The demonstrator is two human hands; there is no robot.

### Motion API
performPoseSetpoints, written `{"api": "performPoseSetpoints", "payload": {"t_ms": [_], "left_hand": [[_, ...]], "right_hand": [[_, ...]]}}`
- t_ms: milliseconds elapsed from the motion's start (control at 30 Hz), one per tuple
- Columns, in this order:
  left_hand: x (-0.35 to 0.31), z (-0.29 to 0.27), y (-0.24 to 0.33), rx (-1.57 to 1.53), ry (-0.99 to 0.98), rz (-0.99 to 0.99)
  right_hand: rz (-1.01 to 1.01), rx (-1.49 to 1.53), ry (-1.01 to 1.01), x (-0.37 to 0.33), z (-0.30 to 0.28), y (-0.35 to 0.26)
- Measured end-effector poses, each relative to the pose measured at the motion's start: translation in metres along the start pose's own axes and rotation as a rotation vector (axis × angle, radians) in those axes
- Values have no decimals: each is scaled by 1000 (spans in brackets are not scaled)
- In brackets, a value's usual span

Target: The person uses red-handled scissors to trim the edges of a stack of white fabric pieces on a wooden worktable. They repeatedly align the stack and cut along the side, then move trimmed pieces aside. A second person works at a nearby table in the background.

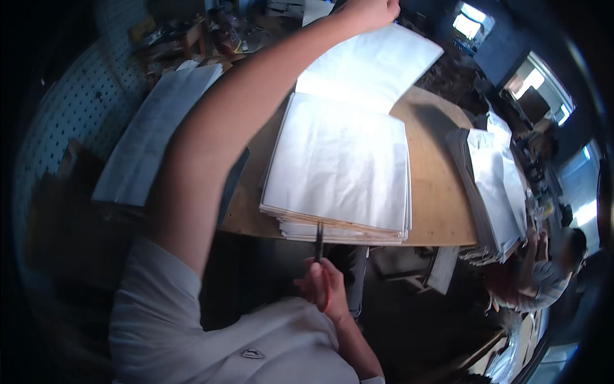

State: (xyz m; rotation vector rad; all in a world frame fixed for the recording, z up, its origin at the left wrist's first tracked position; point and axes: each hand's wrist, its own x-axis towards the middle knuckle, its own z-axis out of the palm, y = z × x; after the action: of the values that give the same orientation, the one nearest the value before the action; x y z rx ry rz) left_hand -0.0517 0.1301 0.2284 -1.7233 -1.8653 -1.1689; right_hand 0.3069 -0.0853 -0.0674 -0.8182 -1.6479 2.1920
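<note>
A stack of white sheets (339, 166), looking like flat paper or woven sacks, lies on the wooden table in front of me. Beyond it a white sheet (371, 64) slants up and away, its near edge over the stack. My left hand (371, 13), partly cut off by the top of the view, is closed at that sheet's far edge and appears to grip it. Below the stack's near edge, my right hand (325, 288) is wrapped round scissors (320, 240) with dark blades and red handles. The blades point at the stack's front edge.
The wooden table (438, 185) curves round the stack. Another white pile (153, 128) is on the left, and a further pile (489, 185) hangs over the table's right edge. A person (543, 281) sits at the right. Cluttered shelves (185, 41) are behind.
</note>
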Motion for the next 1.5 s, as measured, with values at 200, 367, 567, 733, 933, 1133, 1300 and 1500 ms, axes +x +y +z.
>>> {"api": "performPoseSetpoints", "payload": {"t_ms": [200,367,567,733,933,1133,1300,1500], "left_hand": [[-243,82,-19,-72,-737,289],[-328,66,12,-36,-965,51],[-334,74,12,1,-936,103],[-335,74,10,-22,-937,61],[-336,74,7,-31,-918,104],[-337,74,7,-19,-914,109],[-337,75,8,10,-899,119],[-337,75,6,-20,-915,117]], "right_hand": [[-75,39,94,-4,-47,13],[-26,52,94,-3,-65,11],[36,154,95,10,-69,18],[47,109,104,18,-71,22],[73,102,105,18,-71,21],[34,85,107,21,-72,14],[45,58,77,18,-79,21],[14,62,109,23,-74,16]]}}
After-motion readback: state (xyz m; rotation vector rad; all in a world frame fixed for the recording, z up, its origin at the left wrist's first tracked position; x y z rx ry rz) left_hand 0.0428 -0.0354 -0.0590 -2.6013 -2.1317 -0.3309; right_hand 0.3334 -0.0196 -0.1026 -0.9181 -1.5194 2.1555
